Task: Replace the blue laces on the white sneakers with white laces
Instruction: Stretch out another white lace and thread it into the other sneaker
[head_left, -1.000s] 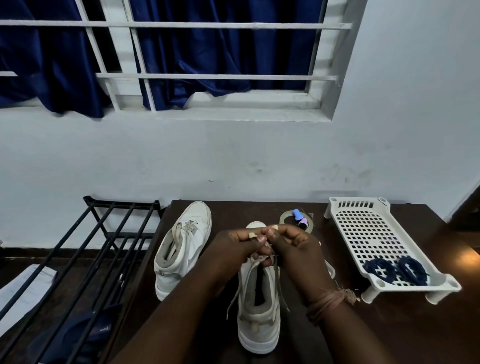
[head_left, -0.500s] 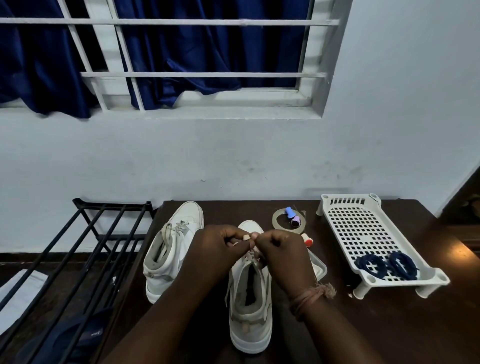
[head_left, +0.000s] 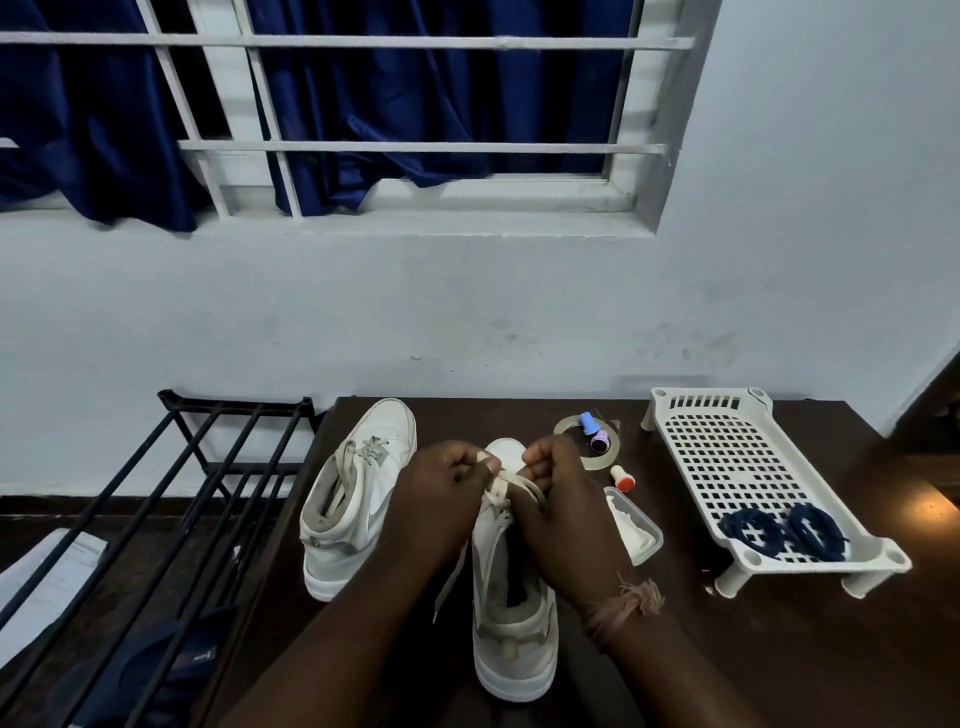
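Two white high-top sneakers stand on the dark wooden table (head_left: 779, 649). The left sneaker (head_left: 358, 499) carries a tied white lace. The near sneaker (head_left: 511, 613) points away from me, heel toward me. Above its tongue my left hand (head_left: 441, 499) pinches one strand of the white lace (head_left: 501, 486), and my right hand (head_left: 563, 509) pinches the other strand; the hands are slightly apart. A loose lace end hangs down the shoe's left side. Two coiled blue laces (head_left: 784, 532) lie in the white perforated tray (head_left: 727, 452) at right.
A tape roll (head_left: 597, 457) with small pink and blue caps, an orange-tipped stamp (head_left: 621, 477) and a clear plastic box (head_left: 636, 527) lie right of my hands. A black metal rack (head_left: 171, 499) stands left of the table. The wall and barred window are behind.
My hands have drawn a little apart, pulling the white lace strands outward over the near sneaker. The view has shifted slightly.
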